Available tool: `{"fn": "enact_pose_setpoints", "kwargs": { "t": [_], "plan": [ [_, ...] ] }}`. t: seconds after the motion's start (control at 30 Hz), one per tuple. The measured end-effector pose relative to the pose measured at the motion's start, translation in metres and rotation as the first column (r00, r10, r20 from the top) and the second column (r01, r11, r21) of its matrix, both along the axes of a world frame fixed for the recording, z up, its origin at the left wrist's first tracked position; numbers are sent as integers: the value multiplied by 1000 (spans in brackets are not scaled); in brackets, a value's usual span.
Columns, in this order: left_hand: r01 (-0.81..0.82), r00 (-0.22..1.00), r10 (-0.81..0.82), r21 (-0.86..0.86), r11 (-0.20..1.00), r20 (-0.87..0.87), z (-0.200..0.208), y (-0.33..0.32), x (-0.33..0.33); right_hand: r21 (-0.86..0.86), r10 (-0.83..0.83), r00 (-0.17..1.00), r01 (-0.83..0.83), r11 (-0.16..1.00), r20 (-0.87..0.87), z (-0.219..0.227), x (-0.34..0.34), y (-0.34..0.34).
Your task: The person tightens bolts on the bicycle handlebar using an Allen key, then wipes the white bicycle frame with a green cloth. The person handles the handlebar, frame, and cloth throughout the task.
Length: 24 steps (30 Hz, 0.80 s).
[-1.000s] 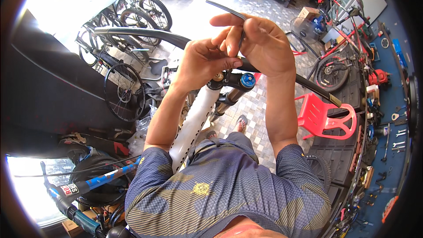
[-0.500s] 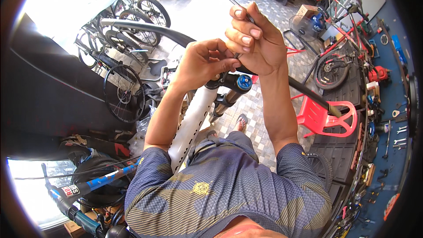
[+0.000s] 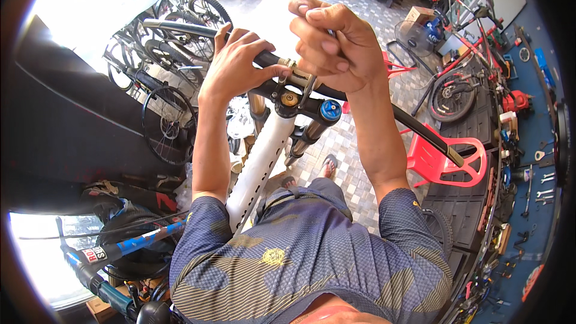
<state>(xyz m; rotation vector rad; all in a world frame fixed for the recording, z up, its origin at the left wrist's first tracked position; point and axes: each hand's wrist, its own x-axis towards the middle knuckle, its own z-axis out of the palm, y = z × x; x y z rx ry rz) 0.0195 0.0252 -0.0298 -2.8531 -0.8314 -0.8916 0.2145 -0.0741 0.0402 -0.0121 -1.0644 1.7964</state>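
My left hand (image 3: 235, 67) is closed over the black bicycle handlebar (image 3: 414, 127) just left of the stem clamp (image 3: 297, 77), its thumb along the near side and its fingers over the far side. Above the clamp, my right hand (image 3: 342, 45) is curled tightly around a thin dark rod (image 3: 309, 88) that looks like a hex key. The rod's lower part reaches down by the stem; most of it is hidden in the fist. Below the clamp are a gold round cap (image 3: 289, 99), a blue fork cap (image 3: 330, 110) and the white frame tube (image 3: 259, 165).
A red plastic chair (image 3: 427, 159) stands under the handlebar's right end. Tools hang on the blue wall panel (image 3: 534, 228) at the right. Several bicycles (image 3: 180, 42) crowd the far left, and a blue bike frame (image 3: 144, 243) is at the near left.
My left hand has moved left and down from beside my right hand onto the handlebar, uncovering the stem. My right fist has turned and shifted slightly left, still around the rod.
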Motion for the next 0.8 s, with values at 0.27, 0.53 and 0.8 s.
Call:
{"fn": "enact_pose_setpoints", "kwargs": {
  "t": [0.27, 0.53, 0.8],
  "plan": [
    [-59, 998, 58, -32, 998, -38, 4, -7, 0, -143, -460, 887, 462, 875, 46, -1, -6, -13],
    [-90, 996, 88, -75, 993, -25, 7, -11, 0, -201, -711, 699, 709, 676, 73, 2, -24, -23],
    [-199, 980, 199, -23, 980, -18, 7, -21, -5, 38, -529, 830, 531, 846, 178, -10, -15, -21]
  ]
}}
